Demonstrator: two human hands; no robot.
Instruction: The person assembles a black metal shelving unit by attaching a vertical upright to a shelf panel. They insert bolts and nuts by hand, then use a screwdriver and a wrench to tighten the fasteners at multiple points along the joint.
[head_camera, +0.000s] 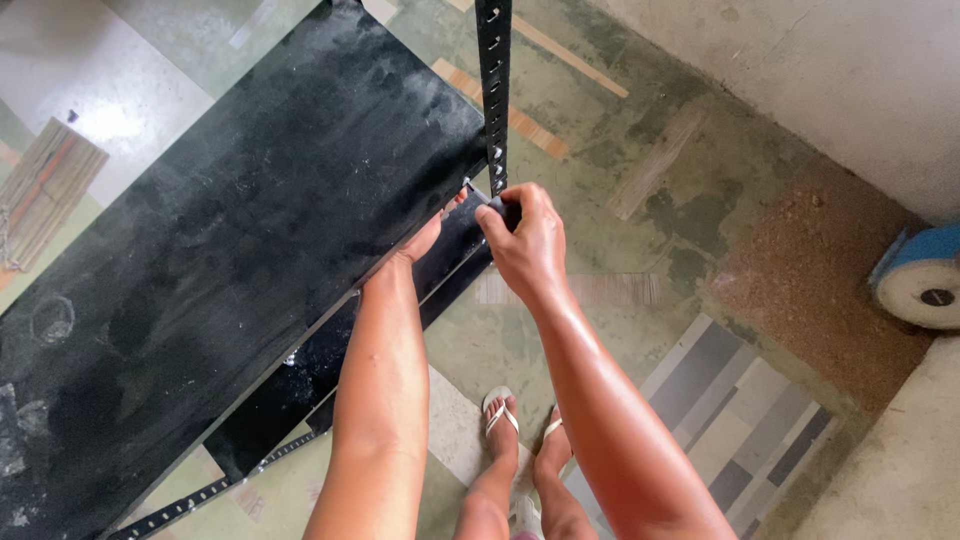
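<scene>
The right hand (525, 240) was closed around the lower end of a black slotted post (493, 90), fingers curled over it just where it met the corner of a black shelf (230, 250). The left hand (428, 235) reached under that same corner, palm against the shelf edge; its fingers were hidden behind the metal, so whether it gripped or only pressed could not be told. The post rose upright from the corner and ran out of the top of the frame. The shelf, dusty and scuffed, stretched away to the lower left and was cut off there, with a second black rail (200, 500) lying below it along the floor (600, 140). Between the forearms, two feet in white sandals (520, 430) stood on patchwork flooring of grey and tan strips. At the far right lay a blue and white roll (920, 280), partly cropped, its round end bearing a small dark mark too small to make out. A striped board (45, 190) sat at the left edge.
</scene>
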